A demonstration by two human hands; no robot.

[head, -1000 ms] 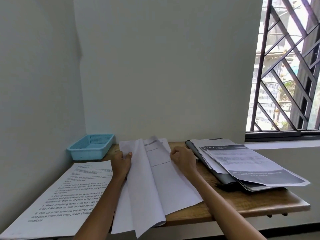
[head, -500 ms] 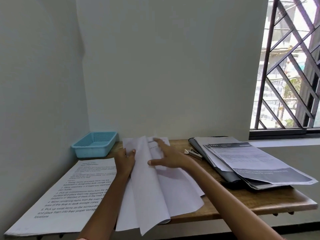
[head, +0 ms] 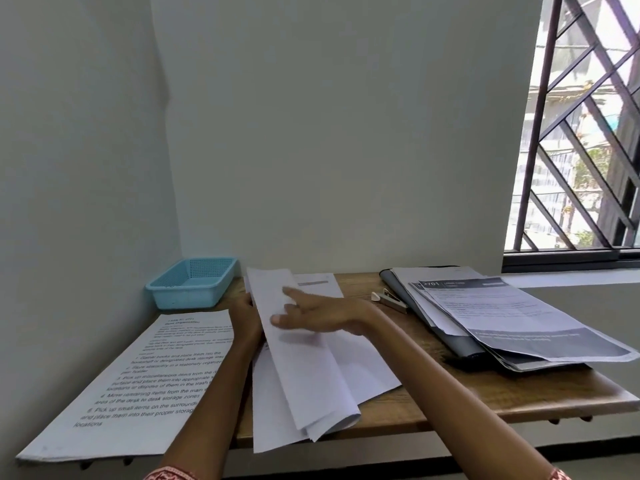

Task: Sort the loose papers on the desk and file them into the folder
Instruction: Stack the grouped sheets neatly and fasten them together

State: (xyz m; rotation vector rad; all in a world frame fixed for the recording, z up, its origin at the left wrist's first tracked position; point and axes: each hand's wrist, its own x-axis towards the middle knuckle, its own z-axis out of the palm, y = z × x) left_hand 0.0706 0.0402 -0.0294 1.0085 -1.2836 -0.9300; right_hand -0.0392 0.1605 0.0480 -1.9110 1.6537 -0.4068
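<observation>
My left hand [head: 244, 315] grips the left edge of the loose papers [head: 311, 368] in the middle of the worktop [head: 433, 400], fingers curled round a raised sheet that stands tilted up along its long edge. My right hand [head: 322, 315] is spread flat above the same pile, fingers [head: 294, 294] straight and apart, reaching left across the sheets; I cannot tell whether the palm touches the paper. The near ends of these papers hang over the worktop's near edge. To the left lies a large printed sheet [head: 145, 382], its near left corner also jutting past the edge, close to the left wall. A blue basket [head: 192, 287] sits in the far left corner, against both walls; I see nothing in the part of its inside that shows. To the right, a dark folder [head: 398, 289] lies open or flat under a stack of printed pages [head: 512, 320], which overhang the worktop's right side below the window sill. Between my papers and the folder rests a small stapler [head: 389, 301], apart from both, on a bare strip of wood. More bare wood shows near the right front corner.
</observation>
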